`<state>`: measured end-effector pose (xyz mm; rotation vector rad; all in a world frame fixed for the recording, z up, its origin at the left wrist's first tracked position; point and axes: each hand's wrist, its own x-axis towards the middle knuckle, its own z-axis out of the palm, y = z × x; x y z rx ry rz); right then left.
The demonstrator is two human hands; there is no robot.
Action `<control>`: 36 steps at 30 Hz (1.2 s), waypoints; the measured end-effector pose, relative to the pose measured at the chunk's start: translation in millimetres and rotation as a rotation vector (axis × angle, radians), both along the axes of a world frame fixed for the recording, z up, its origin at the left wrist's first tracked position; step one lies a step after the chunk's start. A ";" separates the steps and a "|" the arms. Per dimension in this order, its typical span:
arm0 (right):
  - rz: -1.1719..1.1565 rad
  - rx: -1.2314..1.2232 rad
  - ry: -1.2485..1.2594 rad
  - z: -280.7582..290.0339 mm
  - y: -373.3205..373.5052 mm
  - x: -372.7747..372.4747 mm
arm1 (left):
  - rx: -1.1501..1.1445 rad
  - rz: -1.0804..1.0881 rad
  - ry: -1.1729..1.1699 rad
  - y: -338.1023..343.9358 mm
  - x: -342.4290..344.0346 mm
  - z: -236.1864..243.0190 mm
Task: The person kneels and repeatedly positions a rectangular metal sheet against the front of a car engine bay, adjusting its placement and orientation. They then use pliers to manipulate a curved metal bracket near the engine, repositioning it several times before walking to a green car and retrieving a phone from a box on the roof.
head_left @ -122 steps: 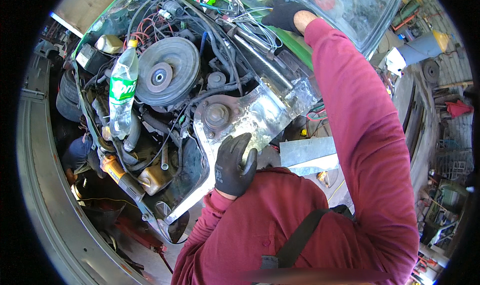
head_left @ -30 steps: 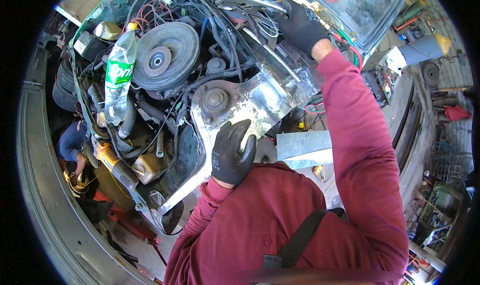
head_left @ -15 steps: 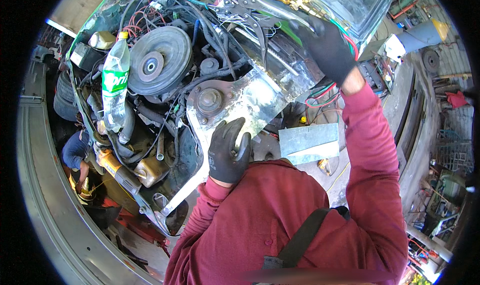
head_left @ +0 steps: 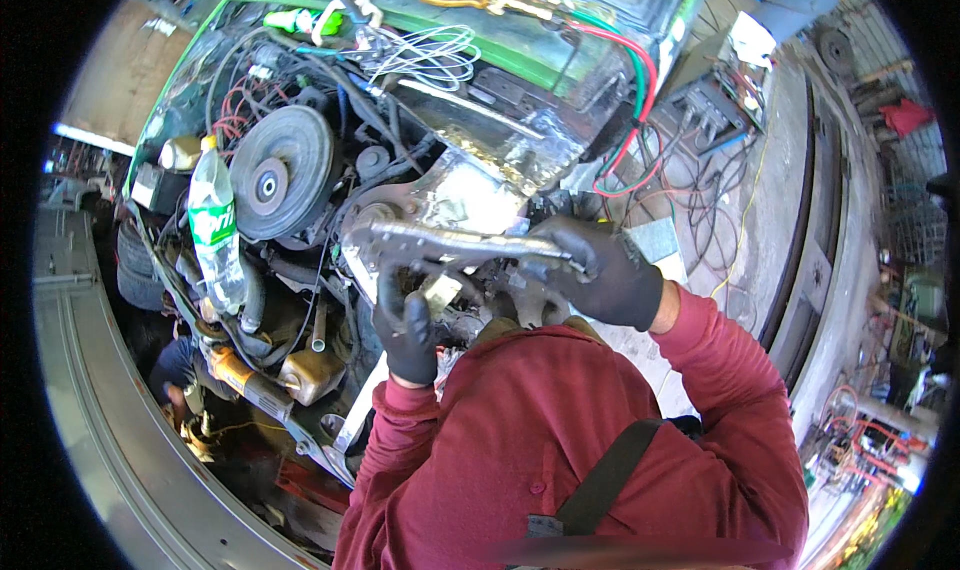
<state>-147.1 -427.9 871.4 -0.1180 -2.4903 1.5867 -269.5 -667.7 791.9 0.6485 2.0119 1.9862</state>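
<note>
Overhead, an open engine bay (head_left: 330,200) with a round black pulley (head_left: 278,173) and a green plastic bottle (head_left: 215,232). Work appears midway: bare shiny metal panel (head_left: 480,195) exposed, nothing yet fastened. Gloved right hand (head_left: 610,275) is clamped on long grey locking pliers (head_left: 450,242), held over the panel; gloved left hand (head_left: 405,330) steadies their jaw end.

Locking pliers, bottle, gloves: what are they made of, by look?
Locking pliers: bare metal, probably steel; dull grey with bright glints.
Bottle: clear plastic, likely; see-through wall, green label, yellow cap.
Gloves on left hand and right hand: black, matte, seemingly coated knit; weave too small to confirm.
</note>
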 end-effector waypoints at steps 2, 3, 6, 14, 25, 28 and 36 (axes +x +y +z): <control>0.057 -0.076 -0.103 -4.3 -5.4 10.6 | 0.332 -0.070 -0.181 9.7 6.9 4.0; 0.088 -0.080 -0.124 -5.8 -7.7 16.4 | 0.304 -0.181 -0.298 7.0 10.1 11.1; 0.039 -0.177 -0.044 -18.5 -23.7 21.4 | 0.556 -0.397 -0.529 26.0 23.0 19.2; 0.050 -0.001 -0.225 -50.5 -40.4 74.7 | 0.705 -0.353 -0.603 58.8 56.6 39.2; -0.040 -0.087 -0.165 -68.2 -20.2 191.9 | 0.223 -0.189 -0.019 102.6 170.2 6.9; -0.035 -0.184 -0.213 -73.7 -8.8 234.1 | 0.323 -0.311 -0.424 118.6 205.5 8.3; 0.004 -0.398 -0.168 -83.2 19.2 312.7 | 0.601 -0.440 -0.756 149.8 260.0 30.0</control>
